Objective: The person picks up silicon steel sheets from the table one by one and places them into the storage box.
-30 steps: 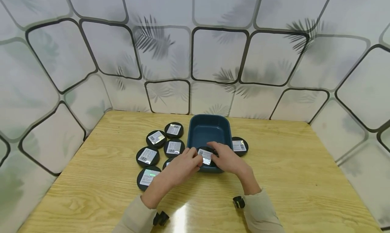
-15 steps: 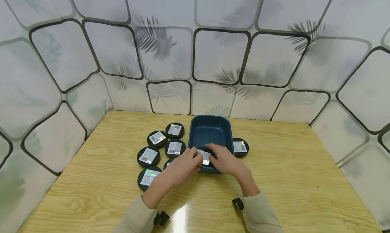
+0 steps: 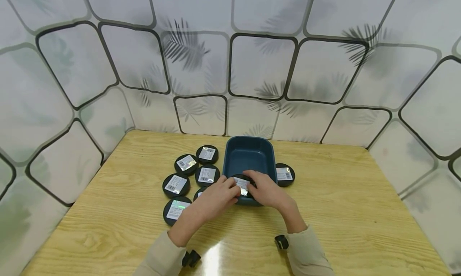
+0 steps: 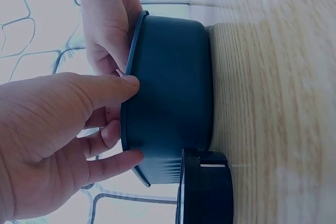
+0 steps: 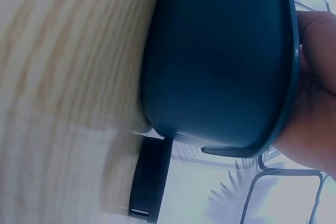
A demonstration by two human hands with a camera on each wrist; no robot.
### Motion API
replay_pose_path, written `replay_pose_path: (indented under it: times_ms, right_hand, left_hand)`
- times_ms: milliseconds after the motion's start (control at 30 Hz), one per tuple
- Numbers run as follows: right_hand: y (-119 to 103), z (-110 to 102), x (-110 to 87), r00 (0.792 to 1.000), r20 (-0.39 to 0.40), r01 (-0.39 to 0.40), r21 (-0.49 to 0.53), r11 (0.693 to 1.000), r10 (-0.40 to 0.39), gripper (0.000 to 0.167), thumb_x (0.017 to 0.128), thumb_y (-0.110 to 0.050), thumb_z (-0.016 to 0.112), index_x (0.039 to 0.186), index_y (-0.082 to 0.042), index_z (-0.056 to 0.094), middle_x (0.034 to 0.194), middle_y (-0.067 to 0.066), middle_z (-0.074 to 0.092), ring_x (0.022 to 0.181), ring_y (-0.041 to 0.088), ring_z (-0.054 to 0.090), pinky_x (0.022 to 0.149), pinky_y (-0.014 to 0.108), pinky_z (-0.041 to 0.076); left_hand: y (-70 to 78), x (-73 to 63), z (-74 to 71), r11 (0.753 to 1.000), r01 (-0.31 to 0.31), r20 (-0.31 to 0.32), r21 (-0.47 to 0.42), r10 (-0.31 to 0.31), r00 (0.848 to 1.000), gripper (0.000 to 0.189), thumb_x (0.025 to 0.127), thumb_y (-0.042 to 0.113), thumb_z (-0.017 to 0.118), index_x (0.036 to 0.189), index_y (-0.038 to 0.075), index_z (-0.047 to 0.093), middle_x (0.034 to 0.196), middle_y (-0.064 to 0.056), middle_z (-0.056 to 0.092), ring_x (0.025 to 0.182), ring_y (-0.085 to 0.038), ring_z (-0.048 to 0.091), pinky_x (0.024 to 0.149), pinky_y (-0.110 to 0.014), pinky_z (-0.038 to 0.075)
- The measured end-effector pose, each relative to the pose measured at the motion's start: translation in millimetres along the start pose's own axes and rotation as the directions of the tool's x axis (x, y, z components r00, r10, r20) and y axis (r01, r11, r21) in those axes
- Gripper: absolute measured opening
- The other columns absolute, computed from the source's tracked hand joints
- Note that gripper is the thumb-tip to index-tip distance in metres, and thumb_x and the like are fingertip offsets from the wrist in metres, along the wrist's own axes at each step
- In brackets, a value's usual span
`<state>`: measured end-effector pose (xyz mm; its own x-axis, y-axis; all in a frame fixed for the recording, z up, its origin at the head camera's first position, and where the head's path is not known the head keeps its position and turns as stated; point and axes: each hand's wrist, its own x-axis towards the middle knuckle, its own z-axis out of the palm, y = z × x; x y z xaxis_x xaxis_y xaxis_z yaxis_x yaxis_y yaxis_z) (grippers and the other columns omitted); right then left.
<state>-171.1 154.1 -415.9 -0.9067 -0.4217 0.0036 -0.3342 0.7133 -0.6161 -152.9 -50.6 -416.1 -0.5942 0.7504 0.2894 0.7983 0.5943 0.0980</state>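
Our left hand (image 3: pixel 220 194) touches the blue bin (image 3: pixel 248 160), near left; we can't tell its grip | our right hand (image 3: pixel 268 191) holds the black disc (image 3: pixel 242 182) | labelled discs (image 3: pixel 176 184) left

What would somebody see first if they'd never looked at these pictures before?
Probably the dark blue bin in the middle of the wooden table, with a labelled black disc at its near end between the left hand and right hand. Next, perhaps, the group of similar discs left of the bin, and the leaf-patterned wall behind.
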Motion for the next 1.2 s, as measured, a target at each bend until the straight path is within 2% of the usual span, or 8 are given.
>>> replay_pose_path:
  times_ms: [100, 400, 533, 700, 1200]
  right_hand:
    - [0.5, 0.4, 0.0, 1.000, -0.004, 0.001, -0.002, 1.000, -0.001, 0.040, 0.101, -0.009, 0.053, 0.140, 0.000, 0.052, 0.138, 0.015, 0.057, 0.125, 0.031, 0.056, 0.098, 0.047, 0.048]
    - [1.4, 0.9, -0.5, 1.000, 0.000, -0.007, 0.000, 1.000, 0.007, 0.040, 0.101, -0.009, 0.053, 0.140, 0.001, 0.051, 0.137, 0.016, 0.057, 0.120, 0.029, 0.058, 0.093, 0.046, 0.049]
    - [0.6, 0.1, -0.5, 1.000, 0.010, -0.020, 0.004, 1.000, 0.020, 0.041, 0.101, -0.010, 0.053, 0.141, 0.000, 0.050, 0.134, 0.015, 0.059, 0.106, 0.024, 0.061, 0.084, 0.041, 0.049]
    - [0.8, -0.1, 0.3, 0.999, 0.023, -0.023, 0.010, 1.000, 0.023, 0.041, 0.101, -0.009, 0.053, 0.141, -0.001, 0.050, 0.128, 0.014, 0.062, 0.089, 0.019, 0.057, 0.075, 0.037, 0.045]
    - [1.4, -1.3, 0.4, 0.999, 0.036, -0.021, 0.023, 1.000, 0.020, 0.041, 0.102, -0.011, 0.052, 0.142, -0.001, 0.049, 0.128, 0.015, 0.062, 0.085, 0.018, 0.057, 0.075, 0.036, 0.045]
  left_hand:
    - [-0.3, -0.3, 0.8, 1.000, -0.003, 0.001, 0.003, 0.003, 1.000, 0.009, 0.091, 0.018, 0.073, 0.093, 0.015, 0.065, 0.094, -0.001, 0.056, 0.080, -0.018, 0.046, 0.073, -0.027, 0.046]
    - [0.7, 0.4, -1.3, 1.000, 0.011, 0.041, -0.004, -0.011, 0.999, 0.006, 0.094, 0.018, 0.070, 0.094, 0.017, 0.064, 0.093, 0.002, 0.057, 0.082, -0.016, 0.049, 0.073, -0.027, 0.046]
    - [0.8, 0.4, -1.6, 1.000, 0.012, 0.047, 0.001, -0.012, 0.999, 0.006, 0.094, 0.019, 0.070, 0.095, 0.017, 0.064, 0.094, 0.002, 0.059, 0.082, -0.016, 0.050, 0.074, -0.027, 0.046]
    - [0.2, 0.1, -1.1, 1.000, 0.008, 0.044, 0.007, -0.008, 0.999, 0.007, 0.093, 0.019, 0.070, 0.095, 0.016, 0.064, 0.093, 0.002, 0.061, 0.082, -0.016, 0.050, 0.074, -0.027, 0.046]
    - [0.3, 0.7, -1.1, 1.000, 0.012, 0.050, -0.006, -0.012, 0.999, 0.007, 0.093, 0.019, 0.071, 0.095, 0.015, 0.065, 0.093, 0.001, 0.063, 0.081, -0.017, 0.051, 0.074, -0.027, 0.046]
